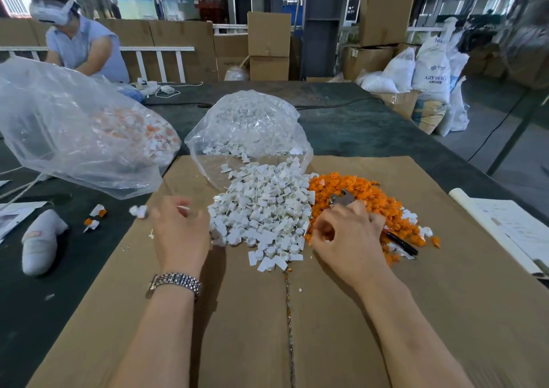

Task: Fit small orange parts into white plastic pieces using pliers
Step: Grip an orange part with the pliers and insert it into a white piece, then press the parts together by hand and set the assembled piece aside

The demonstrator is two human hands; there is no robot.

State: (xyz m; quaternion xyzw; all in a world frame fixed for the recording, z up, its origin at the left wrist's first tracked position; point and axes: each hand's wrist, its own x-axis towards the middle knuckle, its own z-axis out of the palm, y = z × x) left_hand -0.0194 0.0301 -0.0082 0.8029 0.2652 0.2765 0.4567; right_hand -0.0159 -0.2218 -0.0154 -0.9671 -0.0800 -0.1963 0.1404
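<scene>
Right hand [346, 236] grips pliers [344, 199] over orange parts [371, 197]; left hand [181, 233] hovers, fingers loose.

Site is presenting as a factory or warehouse assembly floor: cardboard cartons [269, 38] are standing stacked at 12 o'clock, white resin sacks [432, 72] are leaning at 2 o'clock, and bulk plastic parts are lying heaped on a cardboard-covered work table [371, 126].
</scene>
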